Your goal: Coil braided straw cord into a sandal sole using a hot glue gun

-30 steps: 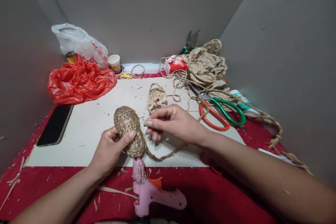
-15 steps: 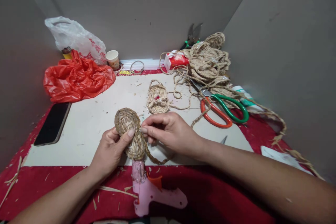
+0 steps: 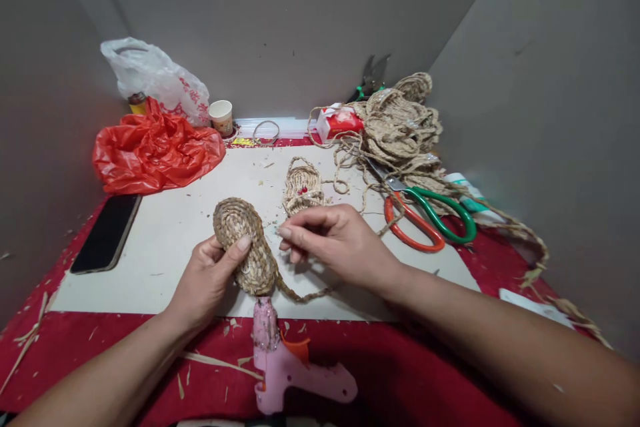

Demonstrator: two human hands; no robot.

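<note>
My left hand grips a coiled straw-rope sole, shaped like a small slipper's, with the thumb on its face. From the sole's lower right edge a loose braided straw rope curves away to the right. My right hand is a little right of the sole, apart from it, thumb and forefinger pinched together; what is between them, if anything, is too small to tell. Just below the sole lies a pink glue gun with an orange trigger. A small woven straw slipper with red beads sits beyond my right hand.
Scissors with red and green handles lie right, before a heap of braided straw rope. A phone, red plastic bag and paper cup are left. Grey panels stand behind and beside.
My right hand has drawn away from the sole to the right, fingers still pinched. The left hand keeps its hold, the sole slightly turned. The view has shifted a little.
</note>
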